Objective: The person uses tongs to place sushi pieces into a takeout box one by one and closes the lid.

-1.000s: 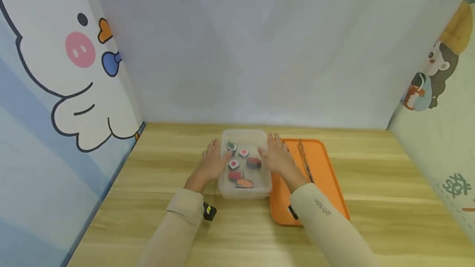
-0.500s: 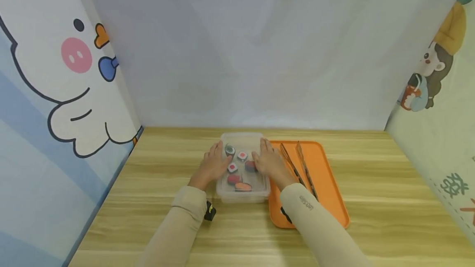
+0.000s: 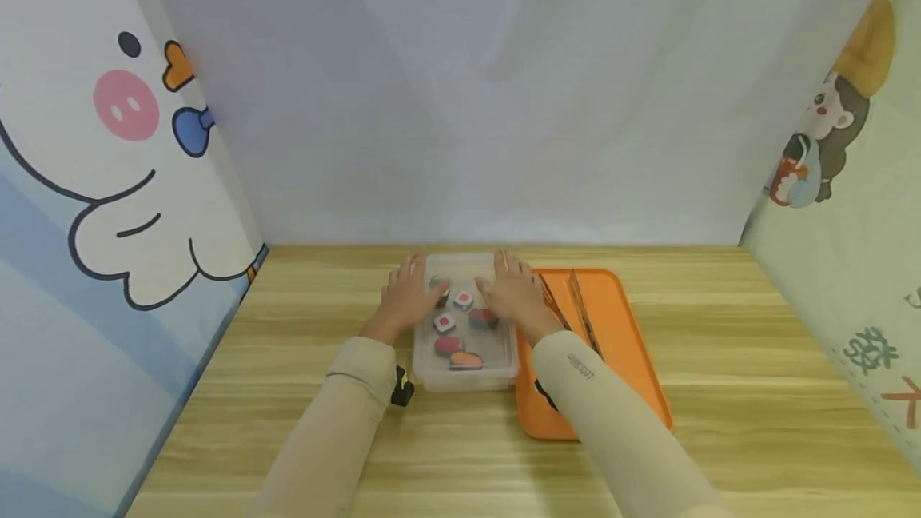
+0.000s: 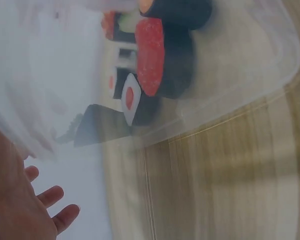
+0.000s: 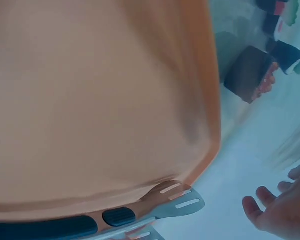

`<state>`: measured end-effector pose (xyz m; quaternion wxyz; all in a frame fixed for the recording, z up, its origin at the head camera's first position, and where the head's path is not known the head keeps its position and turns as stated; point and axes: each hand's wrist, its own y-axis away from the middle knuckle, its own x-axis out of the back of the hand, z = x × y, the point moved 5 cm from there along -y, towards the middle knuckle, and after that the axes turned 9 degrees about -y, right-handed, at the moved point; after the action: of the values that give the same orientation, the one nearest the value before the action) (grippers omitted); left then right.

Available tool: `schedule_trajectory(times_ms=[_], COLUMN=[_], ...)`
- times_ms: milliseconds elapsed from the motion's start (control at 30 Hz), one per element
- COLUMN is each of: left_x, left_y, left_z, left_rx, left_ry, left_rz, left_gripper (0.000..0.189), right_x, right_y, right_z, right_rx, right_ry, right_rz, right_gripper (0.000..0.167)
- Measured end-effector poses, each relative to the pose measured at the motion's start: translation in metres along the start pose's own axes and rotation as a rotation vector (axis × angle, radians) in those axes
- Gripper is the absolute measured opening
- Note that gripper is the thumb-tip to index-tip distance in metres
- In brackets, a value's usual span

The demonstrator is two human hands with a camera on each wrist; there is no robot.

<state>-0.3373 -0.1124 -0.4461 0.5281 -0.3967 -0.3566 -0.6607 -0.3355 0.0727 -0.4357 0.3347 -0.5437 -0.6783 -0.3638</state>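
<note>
A translucent plastic box (image 3: 468,382) stands on the wooden table. Inside lie several toy sushi pieces, among them a red-topped one (image 4: 150,57) and an orange-topped one (image 3: 466,360). My left hand (image 3: 404,298) is at the box's left edge, fingers extended and thumb over the top. On the opposite edge lies my right hand (image 3: 516,298), its thumb likewise reaching inward over the box. Spread fingers show in both wrist views. Whether the palms press on the box cannot be seen.
To the right of the box is an orange tray (image 3: 636,374) bearing metal tongs (image 3: 586,314) with dark handles. My right forearm crosses over the tray. A white backdrop (image 3: 468,142) closes off the far table edge, and printed cloth walls stand on both sides.
My right hand has shifted left, from beside the box onto its right edge. The left hand stays at the left edge. The whole view has drifted slightly.
</note>
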Motion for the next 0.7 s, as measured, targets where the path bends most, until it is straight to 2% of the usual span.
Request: schedule_trajectory(times_ms=[167, 300, 467, 700], left_x=[-0.004, -0.009, -0.016, -0.014], left_y=[-0.009, -0.010, -0.008, -0.008], left_z=[-0.001, -0.001, -0.004, -0.008], left_rx=[0.028, 0.026, 0.016, 0.043], left_ry=[-0.045, -0.051, -0.030, 0.004], left_rz=[-0.039, -0.034, -0.026, -0.003], left_gripper=[0.074, 0.074, 0.075, 0.074], right_x=[-0.004, -0.003, -0.007, -0.011], right_y=[-0.005, -0.004, 0.003, 0.001], right_z=[-0.004, -0.005, -0.003, -0.005], right_rx=[0.004, 0.009, -0.003, -0.002], right_ry=[0.094, 0.155, 0.144, 0.094], right_rz=[-0.038, -0.014, -0.025, -0.020], right_gripper=[0.070, 0.069, 0.070, 0.071])
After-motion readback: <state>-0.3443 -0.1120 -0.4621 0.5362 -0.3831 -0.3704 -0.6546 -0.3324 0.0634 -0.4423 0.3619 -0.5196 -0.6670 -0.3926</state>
